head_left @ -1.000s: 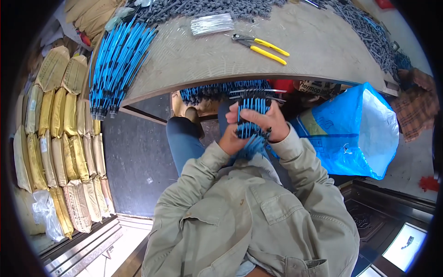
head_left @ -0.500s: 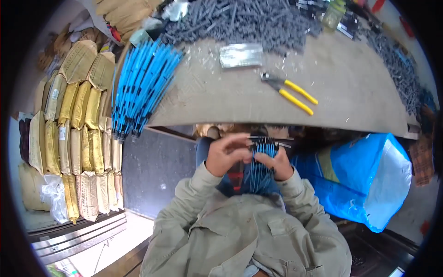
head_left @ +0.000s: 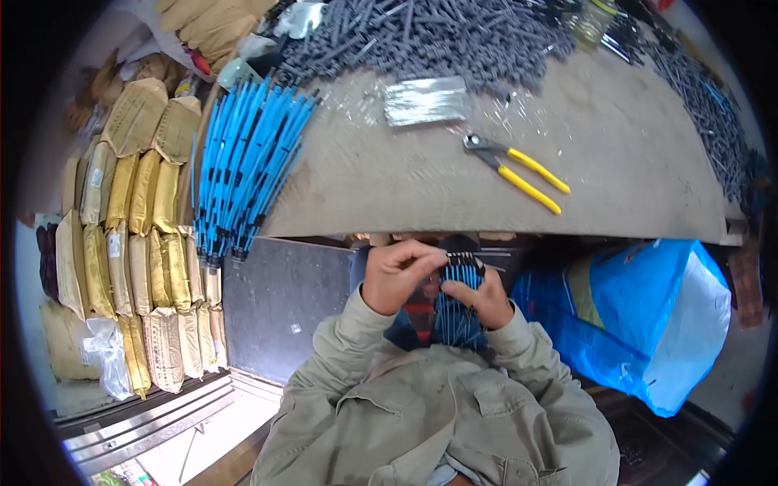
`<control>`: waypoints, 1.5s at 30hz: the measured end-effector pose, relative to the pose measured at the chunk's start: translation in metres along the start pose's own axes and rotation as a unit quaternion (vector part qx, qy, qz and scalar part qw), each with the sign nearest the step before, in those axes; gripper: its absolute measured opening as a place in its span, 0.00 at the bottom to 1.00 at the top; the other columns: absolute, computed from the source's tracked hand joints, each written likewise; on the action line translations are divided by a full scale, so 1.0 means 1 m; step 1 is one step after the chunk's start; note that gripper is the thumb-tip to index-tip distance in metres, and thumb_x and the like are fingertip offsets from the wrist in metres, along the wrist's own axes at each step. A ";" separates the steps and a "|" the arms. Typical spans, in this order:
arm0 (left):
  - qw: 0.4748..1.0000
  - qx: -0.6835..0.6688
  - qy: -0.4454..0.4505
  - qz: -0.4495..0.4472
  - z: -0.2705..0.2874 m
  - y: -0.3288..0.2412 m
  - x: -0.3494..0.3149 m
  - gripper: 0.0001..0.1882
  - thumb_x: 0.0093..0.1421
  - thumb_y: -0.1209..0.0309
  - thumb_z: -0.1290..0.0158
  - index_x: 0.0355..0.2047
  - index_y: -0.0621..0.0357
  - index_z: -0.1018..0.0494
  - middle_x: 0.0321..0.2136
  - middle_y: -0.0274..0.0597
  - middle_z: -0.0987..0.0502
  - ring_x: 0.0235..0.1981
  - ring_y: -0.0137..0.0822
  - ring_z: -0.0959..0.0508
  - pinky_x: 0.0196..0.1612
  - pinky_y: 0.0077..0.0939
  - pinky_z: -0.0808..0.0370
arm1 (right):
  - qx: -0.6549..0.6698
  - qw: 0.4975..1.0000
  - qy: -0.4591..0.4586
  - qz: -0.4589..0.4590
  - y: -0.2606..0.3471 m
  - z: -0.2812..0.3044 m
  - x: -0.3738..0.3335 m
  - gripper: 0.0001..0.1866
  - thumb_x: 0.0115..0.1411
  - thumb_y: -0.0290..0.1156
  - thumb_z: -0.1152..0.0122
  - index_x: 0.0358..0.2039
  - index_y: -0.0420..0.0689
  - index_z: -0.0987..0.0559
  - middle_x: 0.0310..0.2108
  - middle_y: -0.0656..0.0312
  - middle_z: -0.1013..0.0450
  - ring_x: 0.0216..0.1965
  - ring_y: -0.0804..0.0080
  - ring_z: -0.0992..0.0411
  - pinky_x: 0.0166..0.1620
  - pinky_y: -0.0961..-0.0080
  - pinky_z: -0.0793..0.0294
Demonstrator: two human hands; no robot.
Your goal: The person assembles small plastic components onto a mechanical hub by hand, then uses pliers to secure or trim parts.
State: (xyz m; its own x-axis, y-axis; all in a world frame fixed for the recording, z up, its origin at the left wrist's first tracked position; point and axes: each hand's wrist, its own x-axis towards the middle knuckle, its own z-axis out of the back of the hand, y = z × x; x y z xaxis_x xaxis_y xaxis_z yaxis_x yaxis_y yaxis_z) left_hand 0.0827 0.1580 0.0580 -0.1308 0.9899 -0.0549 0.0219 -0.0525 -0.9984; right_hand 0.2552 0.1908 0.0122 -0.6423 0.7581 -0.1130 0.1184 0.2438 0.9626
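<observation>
My right hand (head_left: 483,298) is wrapped round a bundle of thin blue rods (head_left: 455,317) with black ends, held upright over my lap just below the table's front edge. The thumb lies across the front of the rods. My left hand (head_left: 399,274) is at the bundle's upper left, its thumb and forefinger pinched together beside the black tops (head_left: 462,261). What lies in that pinch is too small to make out.
On the brown table (head_left: 365,194) lie yellow-handled pliers (head_left: 527,178), a stack of thin silver wires (head_left: 425,101), a heap of grey plastic parts (head_left: 421,40) and finished-looking blue rod bundles (head_left: 251,154). A blue sack (head_left: 624,316) stands right; wrapped packages (head_left: 134,219) are stacked left.
My left fingers have closed from a looser spread and come against the top of the bundle. Thin silver wires that stuck out past the bundle's top no longer show clearly.
</observation>
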 end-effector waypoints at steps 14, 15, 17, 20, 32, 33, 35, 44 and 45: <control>0.732 0.566 -0.223 -0.307 0.117 -0.015 0.248 0.10 0.52 0.75 0.50 0.36 0.61 0.32 0.33 0.55 0.31 0.32 0.53 0.28 0.33 0.42 0.29 | 0.112 0.992 0.024 -0.055 0.013 0.012 0.010 0.09 0.55 0.25 0.44 0.36 0.34 0.25 0.36 0.55 0.24 0.39 0.70 0.26 0.45 0.75 0.29; 0.732 0.581 -0.239 -0.263 0.125 -0.012 0.266 0.09 0.51 0.75 0.50 0.33 0.60 0.34 0.34 0.55 0.33 0.32 0.56 0.29 0.32 0.46 0.30 | 0.100 0.994 0.008 -0.038 0.008 0.012 0.009 0.09 0.55 0.25 0.44 0.36 0.34 0.25 0.36 0.55 0.24 0.39 0.70 0.26 0.45 0.75 0.29; 0.744 0.582 -0.264 -0.194 0.131 -0.002 0.288 0.11 0.49 0.72 0.46 0.32 0.60 0.34 0.33 0.54 0.32 0.33 0.56 0.29 0.33 0.46 0.30 | 0.091 0.994 0.040 -0.045 -0.002 0.015 0.010 0.13 0.55 0.27 0.43 0.39 0.34 0.27 0.36 0.56 0.24 0.40 0.72 0.27 0.46 0.76 0.29; 0.739 0.574 -0.262 -0.236 0.135 -0.001 0.299 0.14 0.48 0.70 0.43 0.33 0.59 0.34 0.33 0.52 0.32 0.33 0.56 0.28 0.33 0.46 0.30 | 0.120 0.991 0.022 -0.050 0.010 0.016 0.006 0.12 0.56 0.26 0.44 0.38 0.32 0.26 0.36 0.54 0.25 0.39 0.69 0.27 0.46 0.74 0.29; 0.709 0.634 -0.256 -0.172 0.112 -0.034 0.288 0.14 0.47 0.71 0.45 0.32 0.57 0.37 0.33 0.49 0.30 0.30 0.53 0.25 0.30 0.47 0.29 | 0.090 0.995 0.034 -0.032 0.014 0.005 -0.007 0.11 0.57 0.27 0.45 0.38 0.32 0.25 0.36 0.55 0.25 0.39 0.69 0.27 0.46 0.74 0.30; 0.698 0.645 -0.261 -0.168 0.108 -0.043 0.280 0.14 0.47 0.71 0.45 0.32 0.57 0.37 0.33 0.49 0.30 0.30 0.52 0.25 0.30 0.47 0.29 | 0.075 0.996 0.039 -0.027 0.013 0.004 -0.010 0.11 0.57 0.27 0.45 0.38 0.32 0.25 0.36 0.55 0.25 0.39 0.70 0.27 0.46 0.75 0.30; 0.688 0.658 -0.265 -0.157 0.109 -0.048 0.272 0.14 0.47 0.71 0.46 0.32 0.57 0.37 0.33 0.49 0.30 0.30 0.52 0.25 0.30 0.46 0.29 | 0.090 0.995 0.045 -0.027 0.015 0.003 -0.014 0.12 0.57 0.28 0.45 0.39 0.34 0.27 0.36 0.56 0.25 0.39 0.72 0.27 0.45 0.76 0.30; 0.997 0.016 0.050 -0.054 0.051 -0.080 0.109 0.16 0.53 0.79 0.50 0.44 0.62 0.30 0.34 0.43 0.24 0.27 0.27 0.26 0.32 0.20 0.27 | 0.101 0.995 0.009 -0.006 0.018 -0.002 -0.033 0.14 0.54 0.28 0.41 0.41 0.38 0.30 0.36 0.60 0.26 0.38 0.79 0.29 0.44 0.80 0.32; 0.997 -0.037 0.066 0.001 0.039 -0.063 0.072 0.17 0.54 0.78 0.50 0.46 0.62 0.32 0.35 0.43 0.24 0.28 0.27 0.26 0.32 0.19 0.26 | 0.078 0.997 0.006 0.014 0.014 0.000 -0.033 0.16 0.54 0.29 0.40 0.42 0.38 0.29 0.37 0.61 0.26 0.38 0.79 0.30 0.44 0.80 0.32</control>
State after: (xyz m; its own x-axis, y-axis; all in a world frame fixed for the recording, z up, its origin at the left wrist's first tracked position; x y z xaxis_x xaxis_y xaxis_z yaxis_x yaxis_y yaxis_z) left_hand 0.0336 0.2276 0.1168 0.0010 0.9987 -0.0502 0.0959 -0.0501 -0.9941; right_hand 0.2782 0.1687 0.0294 -0.6461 0.7587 -0.0827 0.2515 0.3139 0.9155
